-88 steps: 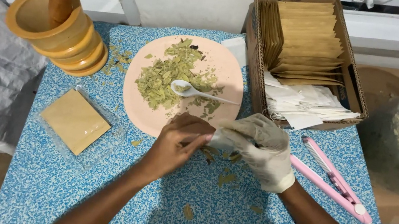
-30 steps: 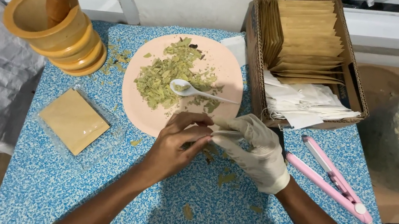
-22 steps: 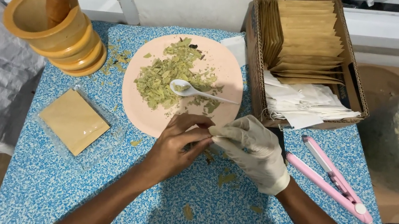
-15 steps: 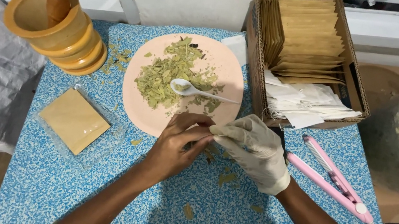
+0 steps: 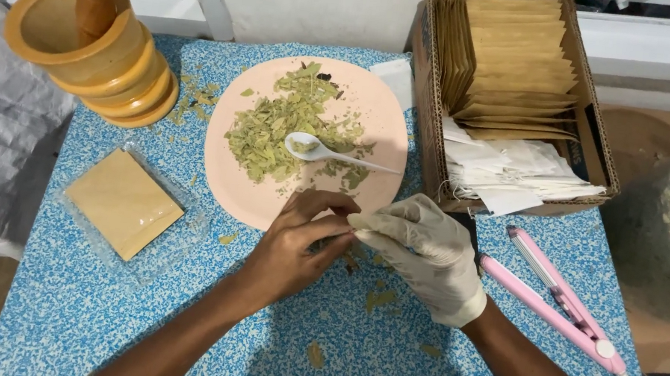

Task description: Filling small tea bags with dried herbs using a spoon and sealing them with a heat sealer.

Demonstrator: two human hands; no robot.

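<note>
Head view: left hand (image 5: 294, 239) and gloved right hand (image 5: 421, 251) touching, just below pink plate (image 5: 379, 116).

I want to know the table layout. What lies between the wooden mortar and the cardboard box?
In the head view, the pink plate lies between the mortar and the box. It carries dried leaves and a white spoon.

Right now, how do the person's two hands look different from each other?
The right hand wears a pale glove; the left hand is bare. The right hand lies flatter with its fingers pointing left, while the left hand curls its fingers into a pinch. Both meet over the blue speckled table, just below the pink plate, pinching something small I can't make out.
</note>
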